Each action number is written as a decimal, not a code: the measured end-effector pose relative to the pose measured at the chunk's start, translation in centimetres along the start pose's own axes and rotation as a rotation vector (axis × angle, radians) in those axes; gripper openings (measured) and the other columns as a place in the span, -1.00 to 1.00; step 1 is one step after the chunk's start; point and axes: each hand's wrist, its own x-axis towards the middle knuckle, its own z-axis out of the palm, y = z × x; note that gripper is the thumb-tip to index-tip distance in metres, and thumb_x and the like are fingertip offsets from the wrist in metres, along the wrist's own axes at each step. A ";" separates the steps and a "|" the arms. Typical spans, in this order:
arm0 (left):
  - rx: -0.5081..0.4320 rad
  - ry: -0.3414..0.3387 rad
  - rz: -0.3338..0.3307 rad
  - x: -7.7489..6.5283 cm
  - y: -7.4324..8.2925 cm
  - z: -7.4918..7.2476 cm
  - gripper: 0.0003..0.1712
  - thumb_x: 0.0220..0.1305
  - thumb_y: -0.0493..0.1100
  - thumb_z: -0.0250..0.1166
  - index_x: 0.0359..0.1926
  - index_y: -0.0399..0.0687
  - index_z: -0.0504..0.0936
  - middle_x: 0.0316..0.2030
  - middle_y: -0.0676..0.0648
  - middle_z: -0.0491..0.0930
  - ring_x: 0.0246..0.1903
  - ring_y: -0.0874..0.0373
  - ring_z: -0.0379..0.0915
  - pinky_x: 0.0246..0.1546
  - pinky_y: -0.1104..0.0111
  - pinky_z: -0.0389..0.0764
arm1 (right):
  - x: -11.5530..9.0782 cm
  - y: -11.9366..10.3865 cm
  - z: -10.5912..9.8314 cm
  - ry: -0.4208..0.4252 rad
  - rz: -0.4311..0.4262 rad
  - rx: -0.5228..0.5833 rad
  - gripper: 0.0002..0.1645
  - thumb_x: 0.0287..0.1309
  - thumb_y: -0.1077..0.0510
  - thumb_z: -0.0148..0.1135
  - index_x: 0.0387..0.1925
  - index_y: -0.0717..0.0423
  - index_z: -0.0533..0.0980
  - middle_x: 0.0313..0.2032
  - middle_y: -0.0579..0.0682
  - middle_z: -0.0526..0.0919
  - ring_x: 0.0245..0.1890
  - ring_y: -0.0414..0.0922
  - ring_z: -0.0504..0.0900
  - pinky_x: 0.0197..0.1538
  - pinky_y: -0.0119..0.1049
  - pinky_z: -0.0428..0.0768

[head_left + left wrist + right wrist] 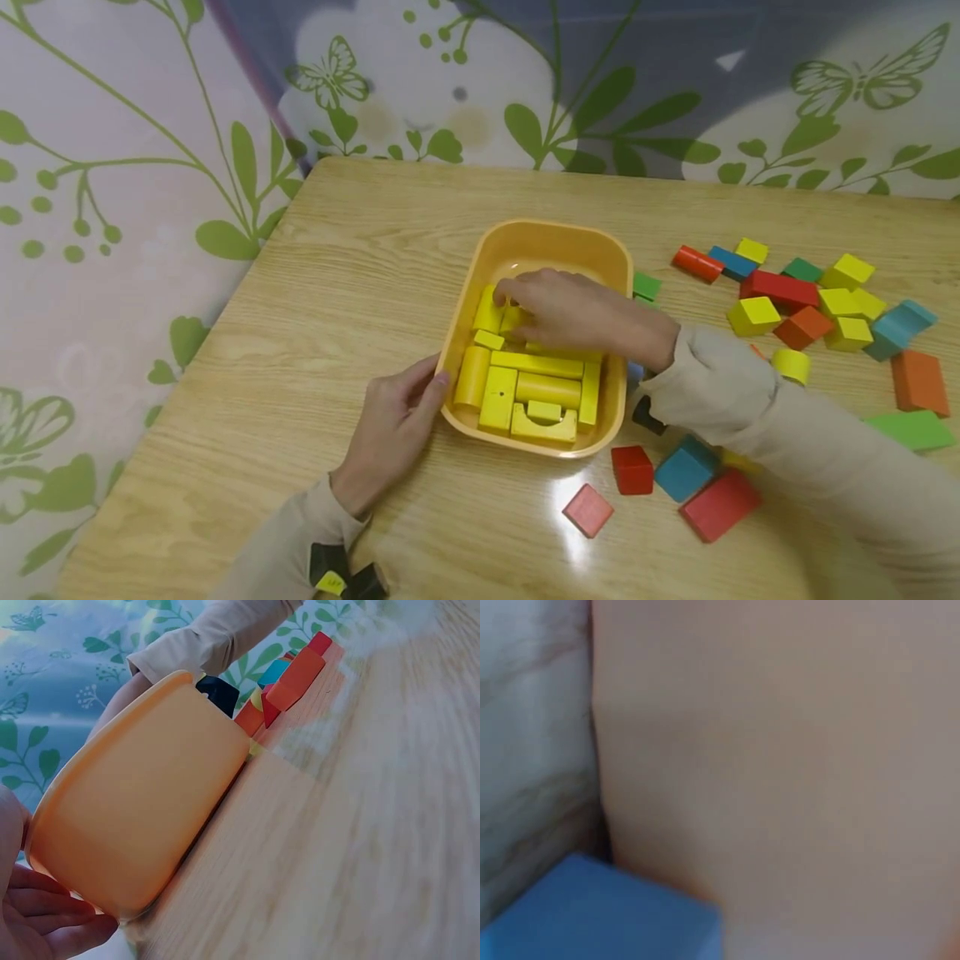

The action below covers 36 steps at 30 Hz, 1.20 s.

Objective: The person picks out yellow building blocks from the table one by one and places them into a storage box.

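A yellow-orange plastic tub [461,421] stands on the table, holding several yellow wooden blocks: cylinders, bars and an arch block [543,427]. My left hand [393,425] grips the tub's left side, thumb at the rim. In the left wrist view, the fingers [71,922] of that hand lie against the tub's outer wall [142,795]. Reaching in over the right rim, my right hand [562,308] has its fingers curled around a yellow block [513,321], partly covered by the hand. The right wrist view is blurred: a tan surface fills most of it, with a blue block [607,915] below.
Loose blocks lie right of the tub, including a red cylinder [698,263], a long red block [778,289], an orange block [920,382] and a green one [911,430]. Nearer the front are red blocks [632,469] and a blue block [687,468]. Patterned walls [465,100] border the table.
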 end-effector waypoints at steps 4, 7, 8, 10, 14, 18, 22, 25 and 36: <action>0.001 -0.004 -0.006 0.0 0.1 0.0 -0.60 0.46 -0.21 0.03 0.17 -0.36 0.51 0.07 -0.26 0.57 0.02 0.10 0.56 -0.07 0.31 0.62 | -0.2 -0.4 0.2 0.099 -0.110 -0.056 -0.77 0.17 0.08 0.34 -0.15 0.07 0.61 0.04 0.10 0.54 0.00 0.02 0.47 0.11 -0.11 0.50; 0.003 -0.003 -0.002 0.0 0.1 0.0 -0.60 0.46 -0.21 0.04 0.17 -0.36 0.51 0.07 -0.25 0.57 0.01 0.09 0.56 -0.07 0.30 0.63 | -0.1 -0.7 0.3 0.148 -0.188 -0.079 -0.87 0.13 0.11 0.38 -0.30 0.05 0.66 0.10 0.15 0.52 0.10 0.09 0.41 0.19 -0.02 0.42; 0.005 -0.001 0.001 0.0 0.1 0.0 -0.61 0.46 -0.21 0.04 0.17 -0.36 0.51 0.07 -0.25 0.57 0.01 0.10 0.56 -0.07 0.30 0.63 | -0.1 -0.8 0.4 0.156 -0.203 -0.086 -0.89 0.13 0.12 0.38 -0.31 0.06 0.67 0.12 0.16 0.52 0.13 0.11 0.40 0.21 0.00 0.41; 0.007 0.001 0.010 0.0 0.1 0.1 -0.61 0.45 -0.21 0.04 0.16 -0.36 0.52 0.05 -0.25 0.58 0.00 0.09 0.57 -0.08 0.29 0.63 | -0.1 -0.9 0.4 0.160 -0.217 -0.105 -0.92 0.14 0.14 0.37 -0.32 0.05 0.68 0.13 0.16 0.52 0.16 0.12 0.38 0.23 0.03 0.39; 0.004 -0.004 0.023 0.1 0.1 0.1 -0.61 0.45 -0.21 0.05 0.17 -0.37 0.51 0.05 -0.26 0.58 -0.01 0.08 0.58 -0.08 0.30 0.63 | -0.3 -1.2 0.4 0.134 -0.222 -0.132 -0.87 0.16 0.19 0.34 -0.23 0.05 0.70 0.17 0.16 0.50 0.21 0.13 0.34 0.26 0.06 0.36; 0.009 -0.005 0.026 0.1 0.1 0.2 -0.60 0.46 -0.19 0.04 0.17 -0.36 0.51 0.06 -0.26 0.58 0.00 0.07 0.57 -0.08 0.29 0.63 | -0.4 -1.3 0.1 0.141 -0.257 -0.178 -0.80 0.11 0.25 0.38 -0.18 0.06 0.70 0.13 0.14 0.52 0.19 0.11 0.36 0.25 0.03 0.38; 0.006 -0.001 0.023 0.1 0.1 0.2 -0.60 0.46 -0.19 0.05 0.17 -0.35 0.51 0.05 -0.26 0.58 0.00 0.08 0.57 -0.08 0.29 0.63 | -0.2 -1.5 0.1 0.177 -0.293 -0.215 -0.85 0.06 0.30 0.39 -0.29 0.07 0.69 -0.13 0.06 0.58 -0.08 0.03 0.43 0.00 -0.15 0.48; 0.007 0.000 0.026 0.1 0.1 0.2 -0.60 0.45 -0.19 0.06 0.16 -0.36 0.52 0.04 -0.25 0.59 0.00 0.08 0.57 -0.07 0.29 0.63 | 0.0 -1.7 0.3 0.187 -0.299 -0.252 -0.91 0.11 0.31 0.34 -0.39 0.06 0.63 -0.32 -0.01 0.53 -0.26 -0.03 0.37 -0.20 -0.22 0.40; 0.016 -0.002 0.037 0.2 0.4 0.2 -0.60 0.46 -0.19 0.04 0.18 -0.34 0.51 0.03 -0.22 0.60 -0.02 0.11 0.58 -0.09 0.29 0.64 | 0.1 -2.1 0.9 0.172 -0.282 -0.381 -0.90 0.23 0.29 0.21 -0.37 0.04 0.56 -0.45 -0.08 0.48 -0.34 -0.06 0.36 -0.24 -0.22 0.37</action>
